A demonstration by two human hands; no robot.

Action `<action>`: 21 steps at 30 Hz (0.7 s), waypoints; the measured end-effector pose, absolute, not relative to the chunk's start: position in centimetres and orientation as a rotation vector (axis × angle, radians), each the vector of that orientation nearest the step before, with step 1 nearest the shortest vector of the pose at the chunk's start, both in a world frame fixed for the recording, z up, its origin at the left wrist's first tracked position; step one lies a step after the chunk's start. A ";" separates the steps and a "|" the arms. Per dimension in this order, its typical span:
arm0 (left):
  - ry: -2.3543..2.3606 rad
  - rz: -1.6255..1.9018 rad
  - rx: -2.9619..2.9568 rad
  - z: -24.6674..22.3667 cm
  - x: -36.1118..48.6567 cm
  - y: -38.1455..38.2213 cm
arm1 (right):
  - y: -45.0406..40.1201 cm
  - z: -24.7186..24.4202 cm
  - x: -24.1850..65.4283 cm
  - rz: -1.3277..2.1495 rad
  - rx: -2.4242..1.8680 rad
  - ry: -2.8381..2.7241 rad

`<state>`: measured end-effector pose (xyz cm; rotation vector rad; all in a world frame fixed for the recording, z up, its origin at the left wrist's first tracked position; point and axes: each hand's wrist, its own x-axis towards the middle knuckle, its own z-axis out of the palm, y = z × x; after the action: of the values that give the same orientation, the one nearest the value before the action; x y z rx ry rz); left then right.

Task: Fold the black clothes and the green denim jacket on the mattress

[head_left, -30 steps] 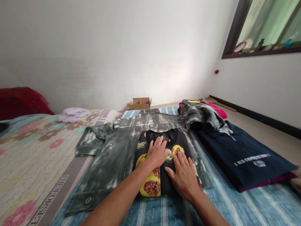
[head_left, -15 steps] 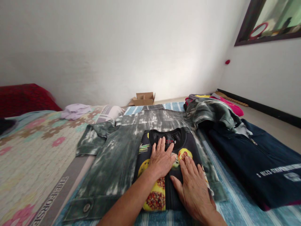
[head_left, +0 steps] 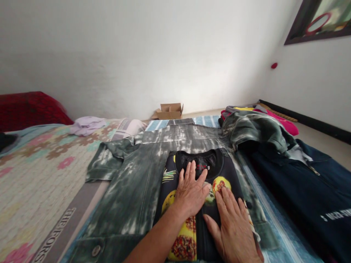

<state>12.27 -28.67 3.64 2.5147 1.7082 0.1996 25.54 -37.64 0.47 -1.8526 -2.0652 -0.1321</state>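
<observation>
A cardboard box (head_left: 170,111), its flaps raised, sits by the wall, its contents too small to make out. A left hand (head_left: 190,193) and a right hand (head_left: 231,223), fingers slightly spread, press flat on a folded fruit-print garment (head_left: 182,241), which lies atop a green-and-white denim jacket (head_left: 128,186). The frame cuts off a navy garment (head_left: 296,190); the hands hide part of the print.

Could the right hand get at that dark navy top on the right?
Probably yes: the right hand lies on the printed garment, with nothing seen blocking the side of the navy top.
</observation>
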 end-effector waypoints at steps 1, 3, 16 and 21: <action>1.707 0.207 2.514 3.6 12.3 -28.7 | -37.7 0.4 25.6 -0.142 -1.849 -2.062; 1.703 0.224 2.515 3.5 12.2 -28.7 | -37.7 0.3 25.6 -0.159 -1.841 -2.055; 1.692 0.245 2.511 3.3 12.0 -28.6 | -37.6 -0.2 25.6 -0.197 -1.816 -2.049; 1.708 0.181 2.490 3.9 12.3 -28.7 | -37.6 -0.5 25.8 -0.232 -1.770 -2.047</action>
<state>12.26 -28.73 3.92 2.4895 1.7080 0.1813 25.79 -37.60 -0.50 -1.7702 -2.0475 -0.2322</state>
